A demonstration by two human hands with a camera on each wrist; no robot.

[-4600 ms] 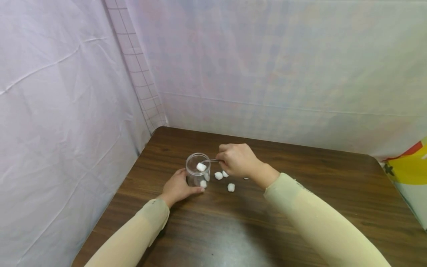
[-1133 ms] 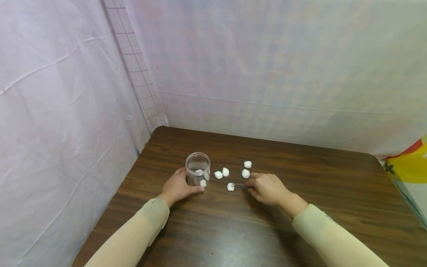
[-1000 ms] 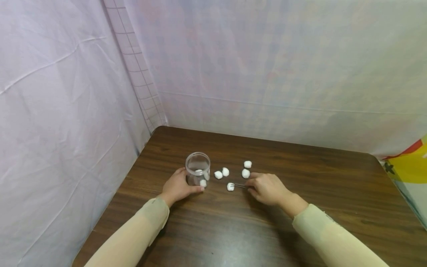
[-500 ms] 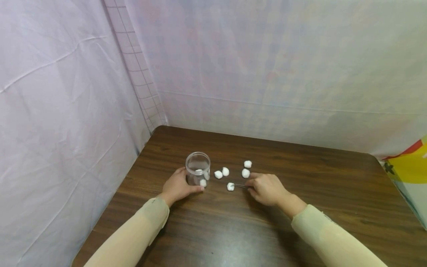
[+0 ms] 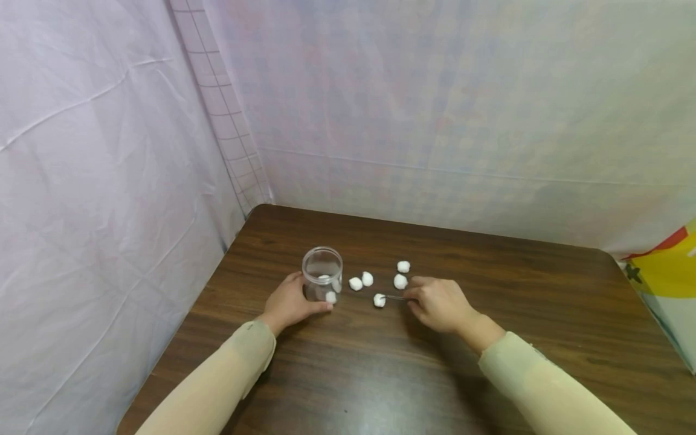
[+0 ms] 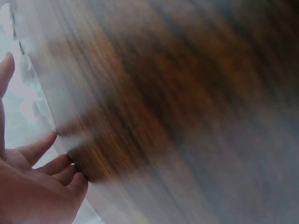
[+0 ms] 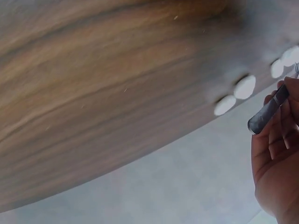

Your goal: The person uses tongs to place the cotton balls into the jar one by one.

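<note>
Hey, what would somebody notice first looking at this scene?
White cotton balls scattered on a dark wooden table, just right of a clear jar. The left hand holds the jar, while the right hand grips tweezers whose tips are on one ball.

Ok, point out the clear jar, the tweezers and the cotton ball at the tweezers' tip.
clear jar [image 5: 322, 266]: head view, upper wall below the rim.
tweezers [image 5: 395, 297]: head view, the metal shaft.
cotton ball [image 5: 379, 299]: head view, its middle.
</note>
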